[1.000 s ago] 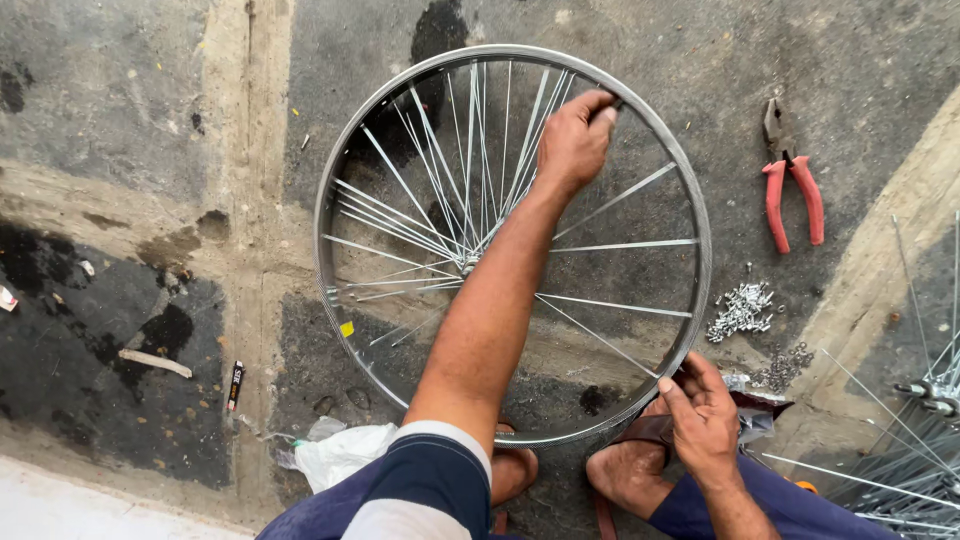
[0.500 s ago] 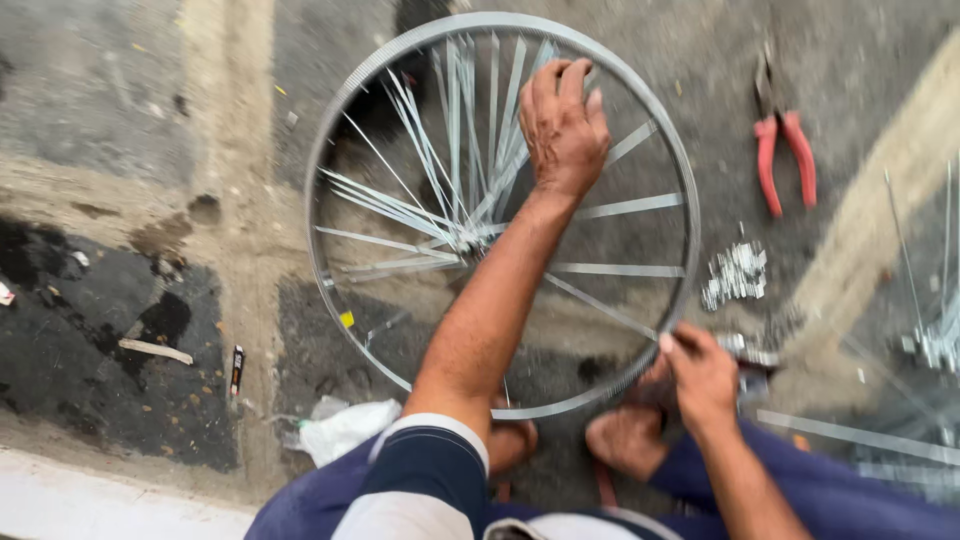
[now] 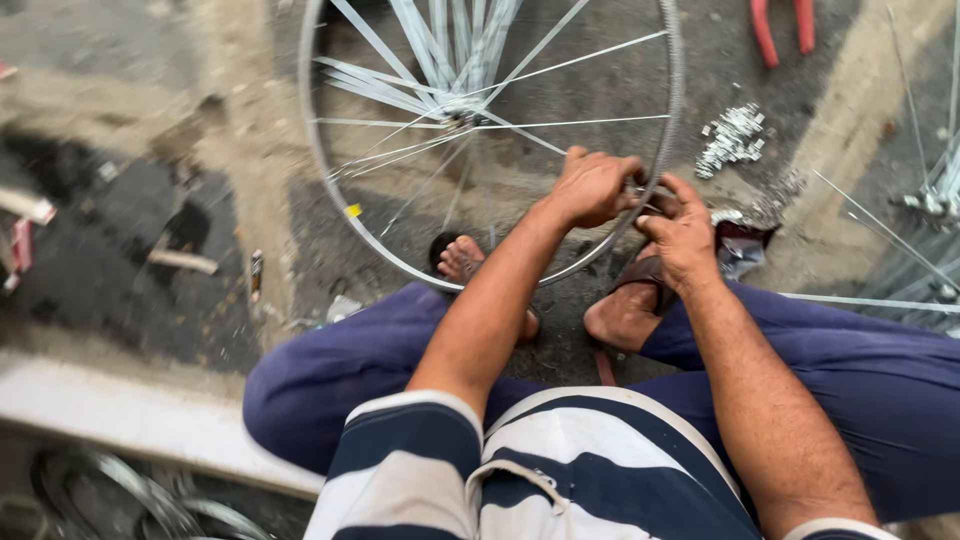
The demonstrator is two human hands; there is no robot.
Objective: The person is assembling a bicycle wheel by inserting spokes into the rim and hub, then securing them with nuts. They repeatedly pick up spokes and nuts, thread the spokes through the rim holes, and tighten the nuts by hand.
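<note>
Both hands meet at the near right edge of the wheel [image 3: 490, 120]. Left hand [image 3: 592, 187] is curled over the rim [image 3: 676, 110], fingers bent and closed on it where a spoke comes in; whether it also pinches something small there cannot be told. Right hand [image 3: 682, 232] sits just beside it, touching it, with thumb and fingers drawn narrow around a small part at the rim, too hidden to name.

The wheel lies flat on the concrete floor [image 3: 200, 150], in front of the person's bare feet, its far side cut off by the top of the view. Its thin metal spokes [image 3: 400, 95] fan loosely from the hub area, several crossing each other, and a small yellow mark [image 3: 353, 210] shows on the near left of the rim.

One foot [image 3: 462, 258] rests inside the rim, the other [image 3: 625, 305] in a sandal just under the hands. Knees in blue trousers [image 3: 330, 360] spread to both sides, and a striped shirt [image 3: 560, 470] fills the bottom edge.

A heap of small silvery nipples [image 3: 732, 138] lies on the floor right of the wheel, well apart from red-handled pliers [image 3: 783, 28] at the top edge. More spokes [image 3: 900, 270] lie at far right.
</note>
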